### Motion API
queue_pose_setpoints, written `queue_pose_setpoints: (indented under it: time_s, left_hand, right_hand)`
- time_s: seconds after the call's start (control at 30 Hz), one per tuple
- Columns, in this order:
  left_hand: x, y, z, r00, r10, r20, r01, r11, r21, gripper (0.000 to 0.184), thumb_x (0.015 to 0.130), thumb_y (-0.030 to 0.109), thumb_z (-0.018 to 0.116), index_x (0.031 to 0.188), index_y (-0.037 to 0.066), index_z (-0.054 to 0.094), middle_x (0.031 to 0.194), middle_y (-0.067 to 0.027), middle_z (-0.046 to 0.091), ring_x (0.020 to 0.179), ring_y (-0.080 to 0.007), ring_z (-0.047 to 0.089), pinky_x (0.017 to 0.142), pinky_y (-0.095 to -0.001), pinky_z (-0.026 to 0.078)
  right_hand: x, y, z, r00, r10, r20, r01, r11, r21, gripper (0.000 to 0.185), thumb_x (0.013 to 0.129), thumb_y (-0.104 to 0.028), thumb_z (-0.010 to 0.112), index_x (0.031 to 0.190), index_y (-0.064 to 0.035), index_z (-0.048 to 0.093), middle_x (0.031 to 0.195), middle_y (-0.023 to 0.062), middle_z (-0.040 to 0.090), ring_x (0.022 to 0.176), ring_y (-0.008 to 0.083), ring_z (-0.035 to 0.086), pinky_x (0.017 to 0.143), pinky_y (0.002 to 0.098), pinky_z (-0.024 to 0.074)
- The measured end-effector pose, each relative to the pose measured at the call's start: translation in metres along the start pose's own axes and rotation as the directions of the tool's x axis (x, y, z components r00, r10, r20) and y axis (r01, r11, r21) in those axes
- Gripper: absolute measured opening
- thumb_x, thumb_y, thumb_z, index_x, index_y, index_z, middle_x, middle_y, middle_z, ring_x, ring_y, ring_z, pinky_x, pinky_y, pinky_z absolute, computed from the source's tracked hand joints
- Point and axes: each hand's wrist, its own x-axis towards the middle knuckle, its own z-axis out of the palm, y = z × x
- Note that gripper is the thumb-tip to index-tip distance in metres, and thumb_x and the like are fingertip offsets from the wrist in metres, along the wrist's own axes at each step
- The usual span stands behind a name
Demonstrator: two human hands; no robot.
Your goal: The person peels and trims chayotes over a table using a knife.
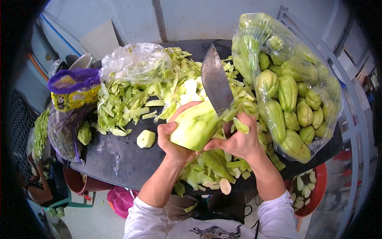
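Observation:
My left hand [172,142] is wrapped round a large, mostly peeled chayote [195,125] above the table. In my right hand [241,138] is a broad kitchen knife [215,75], its point directed away from me and its edge against the chayote's right side. Strips of peel cling by the blade and my right fingers; most of the knife's handle is hidden in my grip. Green peelings [135,95] are heaped behind and beneath my hands. A cut pale piece of chayote [146,139] lies to the left of my left hand.
A clear plastic bag of whole chayotes [292,91] fills the table's right side. On the left are a purple mesh sack [65,131] and a crumpled clear bag [135,61]. A red tub [318,187] holds peeled pieces at lower right. Another person's arm [41,179] shows at far left.

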Motion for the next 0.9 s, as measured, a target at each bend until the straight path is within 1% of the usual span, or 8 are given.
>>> queue_pose_setpoints:
  time_s: [0.1,0.27,0.37,0.47,0.57,0.67,0.83,0.9]
  left_hand:
    - [0.0,-0.002,-0.001,0.998,0.01,-0.063,-0.013,0.999,-0.053,0.082,0.068,0.048,0.046,0.13,-0.006,0.05,0.122,-0.0241,0.058,0.108,-0.034,0.06,0.091,-0.0401,0.049]
    - [0.001,0.0,0.0,0.997,0.079,-0.025,-0.081,0.995,-0.06,0.081,0.068,0.045,0.048,0.131,-0.007,0.049,0.123,-0.024,0.058,0.111,-0.034,0.058,0.098,-0.0405,0.045]
    - [0.0,0.002,0.005,0.991,0.137,-0.008,-0.137,0.99,0.028,0.081,0.067,0.044,0.05,0.13,-0.008,0.048,0.123,-0.0248,0.058,0.111,-0.0344,0.058,0.099,-0.0415,0.045]
    - [-0.003,0.001,0.01,0.988,0.152,-0.001,-0.152,0.987,0.052,0.082,0.067,0.043,0.051,0.129,-0.009,0.048,0.122,-0.0251,0.058,0.111,-0.0347,0.058,0.099,-0.042,0.045]
    - [-0.004,-0.003,0.008,0.983,0.162,-0.086,-0.16,0.987,0.033,0.082,0.067,0.044,0.05,0.13,-0.009,0.048,0.123,-0.0249,0.058,0.111,-0.0348,0.058,0.098,-0.0421,0.046]
    - [-0.003,-0.005,0.003,0.981,0.164,-0.104,-0.165,0.986,0.001,0.081,0.068,0.043,0.05,0.131,-0.008,0.046,0.123,-0.0242,0.058,0.111,-0.0346,0.059,0.098,-0.0422,0.047]
    - [-0.005,-0.009,0.002,0.971,0.186,-0.153,-0.189,0.982,-0.01,0.078,0.071,0.041,0.048,0.133,-0.007,0.045,0.123,-0.0225,0.058,0.111,-0.0331,0.059,0.097,-0.0417,0.048]
    - [-0.004,-0.01,0.002,0.967,0.195,-0.163,-0.199,0.98,-0.012,0.077,0.071,0.04,0.047,0.133,-0.006,0.045,0.123,-0.0219,0.058,0.111,-0.0326,0.06,0.097,-0.0414,0.048]
  right_hand:
    - [-0.011,0.002,0.01,0.998,-0.015,0.054,0.021,0.993,-0.117,0.081,0.059,-0.064,0.083,0.103,0.0003,0.061,0.083,0.0128,0.067,0.066,0.0292,0.068,0.058,0.0368,0.0553]
    - [-0.007,0.001,0.011,0.997,-0.073,0.023,0.072,0.996,0.047,0.084,0.061,-0.064,0.083,0.106,0.0015,0.056,0.084,0.0116,0.067,0.064,0.0283,0.068,0.057,0.0362,0.0555]
    - [-0.007,0.002,0.014,0.978,-0.206,-0.028,0.203,0.975,-0.095,0.078,0.065,-0.07,0.076,0.097,-0.0018,0.055,0.062,0.0013,0.051,0.047,0.0203,0.05,0.047,0.0305,0.0433]
    - [-0.003,0.002,0.012,0.984,-0.18,0.013,0.18,0.984,-0.005,0.085,0.066,-0.07,0.076,0.108,-0.0003,0.051,0.069,0.0004,0.052,0.047,0.0181,0.048,0.047,0.0295,0.0421]
    - [-0.002,0.0,0.015,0.914,-0.39,-0.114,0.369,0.914,-0.171,0.088,0.068,-0.069,0.075,0.114,-0.0005,0.046,0.072,0.0,0.051,0.044,0.0183,0.046,0.046,0.0302,0.042]
    - [-0.007,-0.011,0.015,0.973,-0.23,-0.031,0.227,0.971,-0.078,0.075,0.06,-0.057,0.087,0.096,-0.0008,0.053,0.078,0.0087,0.065,0.059,0.0253,0.066,0.055,0.0338,0.0542]
    - [-0.008,-0.017,0.01,0.99,-0.004,0.143,0.009,1.0,-0.03,0.055,0.07,-0.052,0.083,0.082,-0.0033,0.059,0.067,0.0051,0.061,0.054,0.0245,0.064,0.049,0.0346,0.0523]
    - [-0.013,-0.01,0.019,0.988,-0.154,0.021,0.156,0.98,-0.123,0.061,0.073,-0.055,0.079,0.093,-0.0014,0.057,0.068,0.0045,0.058,0.049,0.0238,0.057,0.046,0.0344,0.0481]
